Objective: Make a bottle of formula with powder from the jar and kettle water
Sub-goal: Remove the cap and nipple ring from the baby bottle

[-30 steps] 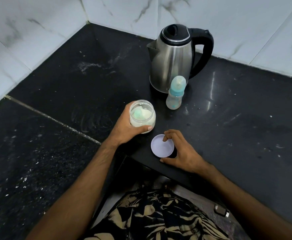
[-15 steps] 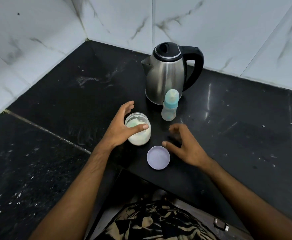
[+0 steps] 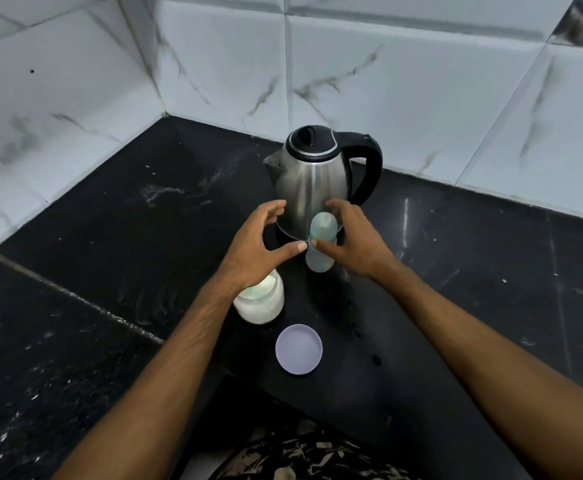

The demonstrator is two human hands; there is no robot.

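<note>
Right grip (image 3: 354,239) around bottle (image 3: 320,251) (capped)

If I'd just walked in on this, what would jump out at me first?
Probably the shiny steel kettle with its black handle, standing on the dark counter near the tiled corner. Right in front of it, the right hand is at a small baby bottle and the left hand reaches in. Nearer you sit an open jar of white powder and its lilac lid.

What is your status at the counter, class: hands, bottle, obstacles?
Right hand gripping bottle, cap on. Left hand open, reaching in. Jar open, lid aside. Nothing blocking.
</note>
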